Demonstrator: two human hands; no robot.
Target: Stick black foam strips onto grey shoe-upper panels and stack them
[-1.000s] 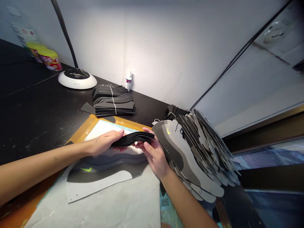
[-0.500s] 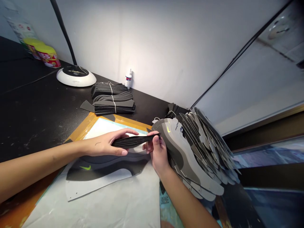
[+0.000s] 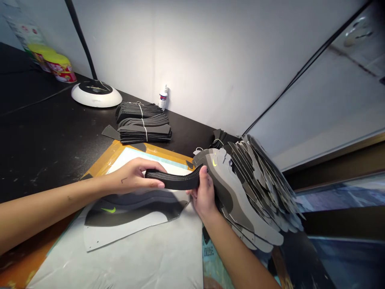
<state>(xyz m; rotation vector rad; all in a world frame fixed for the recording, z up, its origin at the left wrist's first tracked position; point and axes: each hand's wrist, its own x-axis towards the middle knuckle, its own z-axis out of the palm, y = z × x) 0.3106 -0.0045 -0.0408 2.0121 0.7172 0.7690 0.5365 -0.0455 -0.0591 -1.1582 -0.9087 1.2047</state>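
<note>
Between my two hands is a stack of thin black cut pieces (image 3: 177, 182), bent into a shallow curve. My left hand (image 3: 136, 174) grips its left end, thumb below and fingers above. My right hand (image 3: 206, 192) pinches the right end, thumb upright on the near side. Beneath them a shoe upper panel (image 3: 126, 237), grey, black and white with a green swoosh, lies flat on a white sheet (image 3: 144, 265). Close to my right hand stands a fanned pile of similar upper panels (image 3: 240, 192).
Behind the sheet lie banded bundles of black pieces (image 3: 146, 134), with a small white bottle (image 3: 163, 98) by the wall. A lamp base (image 3: 96, 100) and yellow-lidded tubs (image 3: 61, 69) stand at the back left. Another banded black bundle (image 3: 219, 138) sits behind the panel pile.
The black stack has tilted and bent, so its broad front face now shows instead of mostly its thin edges. My left hand has closed in on its end; my right thumb points more upward.
</note>
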